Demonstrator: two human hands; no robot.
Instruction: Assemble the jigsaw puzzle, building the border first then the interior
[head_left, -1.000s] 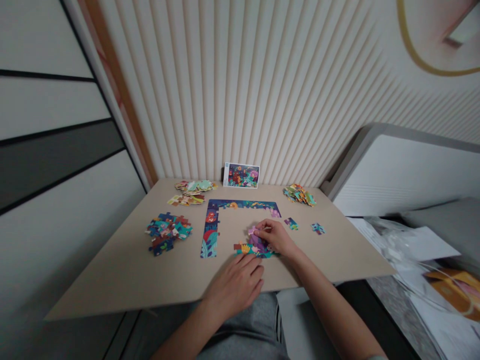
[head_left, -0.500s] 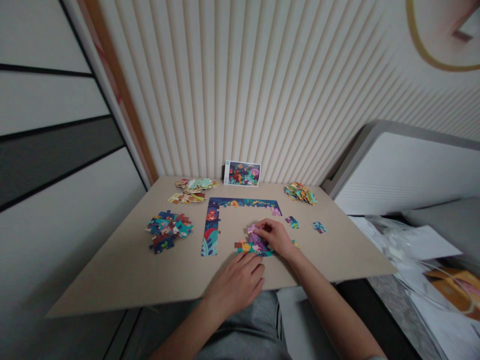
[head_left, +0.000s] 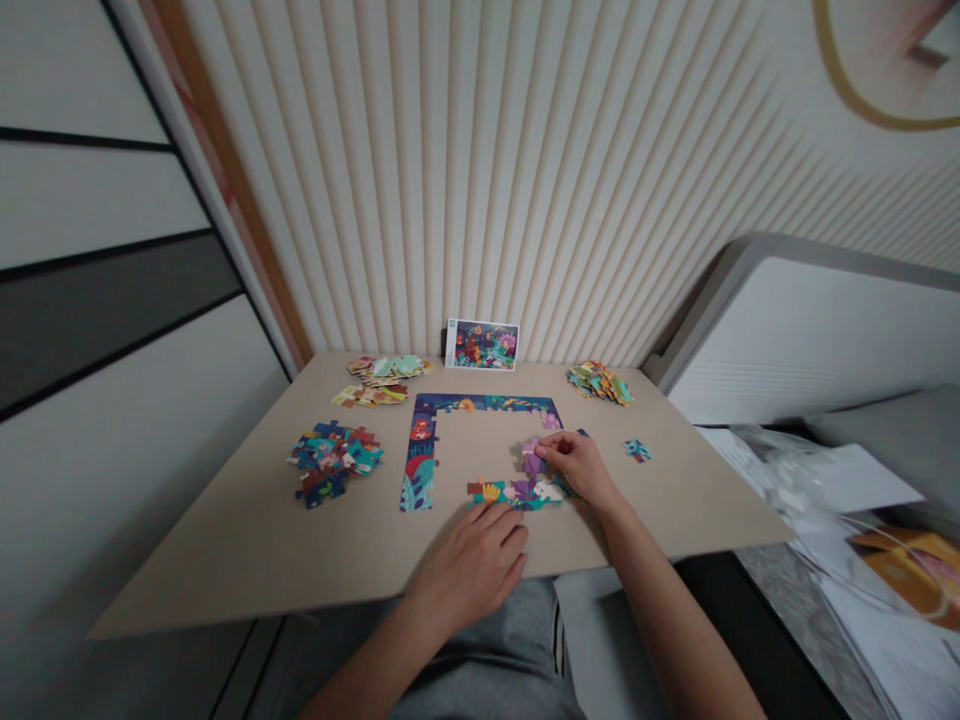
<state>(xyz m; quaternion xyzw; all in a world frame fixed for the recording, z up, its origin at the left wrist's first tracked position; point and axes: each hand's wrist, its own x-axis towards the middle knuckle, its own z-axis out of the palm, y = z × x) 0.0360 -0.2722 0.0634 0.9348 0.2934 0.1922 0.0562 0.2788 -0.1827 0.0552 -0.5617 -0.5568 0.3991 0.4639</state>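
A half-built jigsaw frame (head_left: 420,440) lies on the beige table (head_left: 247,540): a top strip and a left strip are joined. A short bottom strip (head_left: 517,491) of teal and pink pieces lies apart near the front. My right hand (head_left: 577,465) pinches a purple piece (head_left: 531,456) just above that strip's right part. My left hand (head_left: 472,565) rests flat on the table near the front edge, fingertips touching the bottom strip, fingers stretched out and holding nothing.
Loose piece piles sit at the left (head_left: 330,468), back left (head_left: 382,372) and back right (head_left: 598,384). A single piece (head_left: 637,451) lies at the right. The reference picture card (head_left: 481,345) leans on the ribbed wall. Papers and plastic (head_left: 817,480) lie beyond the table's right edge.
My right hand has shifted right and slightly back with the purple piece, uncovering the right part of the bottom strip. My left hand has barely moved.
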